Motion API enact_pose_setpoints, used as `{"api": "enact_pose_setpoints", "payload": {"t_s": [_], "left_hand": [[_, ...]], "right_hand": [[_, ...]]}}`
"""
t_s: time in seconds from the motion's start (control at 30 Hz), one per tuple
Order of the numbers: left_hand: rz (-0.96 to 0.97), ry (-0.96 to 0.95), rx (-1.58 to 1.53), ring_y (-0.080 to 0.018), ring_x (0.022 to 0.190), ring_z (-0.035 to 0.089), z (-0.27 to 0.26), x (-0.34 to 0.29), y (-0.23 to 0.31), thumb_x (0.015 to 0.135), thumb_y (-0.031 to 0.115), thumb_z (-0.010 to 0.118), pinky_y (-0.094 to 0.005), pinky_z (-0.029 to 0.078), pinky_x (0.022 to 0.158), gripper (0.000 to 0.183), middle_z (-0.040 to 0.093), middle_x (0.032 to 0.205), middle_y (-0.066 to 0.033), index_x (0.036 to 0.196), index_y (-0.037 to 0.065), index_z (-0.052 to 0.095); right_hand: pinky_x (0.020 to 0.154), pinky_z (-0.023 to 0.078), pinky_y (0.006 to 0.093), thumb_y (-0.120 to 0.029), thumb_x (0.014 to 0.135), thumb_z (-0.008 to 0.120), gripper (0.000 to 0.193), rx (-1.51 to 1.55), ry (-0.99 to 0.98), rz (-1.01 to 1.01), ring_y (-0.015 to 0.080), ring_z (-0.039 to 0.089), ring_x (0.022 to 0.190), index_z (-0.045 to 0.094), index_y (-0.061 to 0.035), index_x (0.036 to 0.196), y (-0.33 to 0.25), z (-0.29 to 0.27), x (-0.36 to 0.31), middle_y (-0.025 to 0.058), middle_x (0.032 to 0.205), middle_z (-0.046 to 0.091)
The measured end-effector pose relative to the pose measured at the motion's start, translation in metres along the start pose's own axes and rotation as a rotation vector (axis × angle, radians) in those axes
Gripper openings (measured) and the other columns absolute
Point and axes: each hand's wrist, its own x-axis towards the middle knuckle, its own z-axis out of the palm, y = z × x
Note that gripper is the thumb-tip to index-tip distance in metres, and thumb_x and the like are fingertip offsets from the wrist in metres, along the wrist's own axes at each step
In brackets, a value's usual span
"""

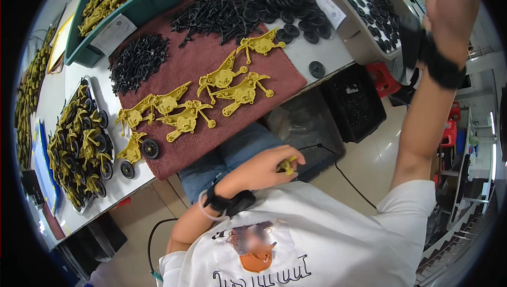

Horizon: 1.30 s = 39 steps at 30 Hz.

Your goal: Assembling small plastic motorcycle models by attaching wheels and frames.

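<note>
Through my feed, a pile of wheeled yellow assemblies (79,149) sat left of the maroon cloth (187,67), which carried bare yellow frames (187,120). Just off its near edge, the left hand (261,168) pinched a small yellow piece (288,166). Right of the cloth lay a black wheel (317,69); farther right rose the right hand (451,4), fingers cropped, so I couldn't tell their state.
</note>
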Motion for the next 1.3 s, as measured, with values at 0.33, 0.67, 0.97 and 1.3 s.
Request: {"api": "enact_pose_setpoints", "payload": {"t_s": [0.33,0.67,0.97,1.3], "left_hand": [[0.078,0.173,-0.471,-0.0149,0.094,0.049,-0.041,-0.082,0.062,0.077,0.004,0.078,-0.0296,0.041,0.082,0.049,0.050,0.105,-0.0066,0.118,0.003,0.052],[0.003,0.291,-0.186,-0.0238,0.127,0.045,-0.021,-0.050,0.044,0.078,0.006,0.077,-0.0368,0.039,0.105,0.082,0.040,0.137,-0.0137,0.141,0.002,0.025],[-0.122,0.247,-0.194,-0.0222,0.119,0.052,-0.032,-0.053,0.051,0.070,0.019,0.089,-0.0350,0.045,0.098,0.096,0.047,0.134,-0.0146,0.143,0.001,0.029],[-0.286,0.309,0.244,-0.0309,0.102,0.061,-0.047,-0.056,0.070,0.069,0.017,0.082,-0.0360,0.053,0.081,0.067,0.058,0.114,-0.0112,0.128,0.007,0.051]], "right_hand": [[0.060,0.047,0.0330,-0.010,0.076,0.073,0.023,0.252,-0.587,0.087,0.0230,0.061,0.066,0.069,-0.0081,0.099,-0.002,0.101,-0.177,0.0033,0.091,0.068],[0.068,0.048,0.0349,-0.021,0.077,0.076,0.045,0.428,-0.584,0.236,0.0243,0.059,0.073,0.063,-0.0117,0.120,-0.012,0.141,-0.208,0.0050,0.091,0.057],[0.060,0.042,0.0317,-0.014,0.068,0.080,0.039,0.456,-0.492,0.264,0.0189,0.055,0.065,0.070,-0.0140,0.105,-0.006,0.150,-0.211,0.0001,0.080,0.056],[0.056,0.044,0.0313,-0.016,0.070,0.081,0.027,0.481,-0.555,0.322,0.0197,0.059,0.065,0.069,-0.0099,0.094,-0.013,0.157,-0.194,0.0009,0.079,0.059]]}}
